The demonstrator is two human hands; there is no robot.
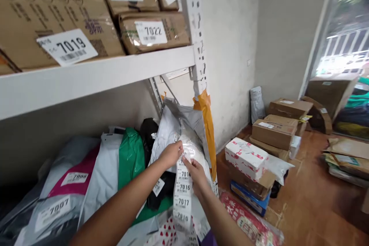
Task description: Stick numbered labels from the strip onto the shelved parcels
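Note:
A long strip of white number labels [183, 188] hangs down from my two hands, printed 7014, 7016, 7017 and more below. My left hand [171, 153] pinches near its top end, the fingers closed. Close beside it, my right hand [197, 173] grips the strip's upper right edge with thumb and finger. Right behind the hands stands a clear-wrapped white package [191, 142] against a grey mailer bag [165, 123]. Below the hands lies a black bag [161, 196] bearing a white label, and the strip's lower end overlaps a bag with red hearts [168, 230].
Above left, a white metal shelf [98, 78] carries labelled boxes such as 7019 [29, 19] and 7022 [175, 30]. Its post [198, 46] has orange wrapping [208, 130]. Several parcels, including a red-and-white box [245, 155], stand on the brown floor [305, 200] at right.

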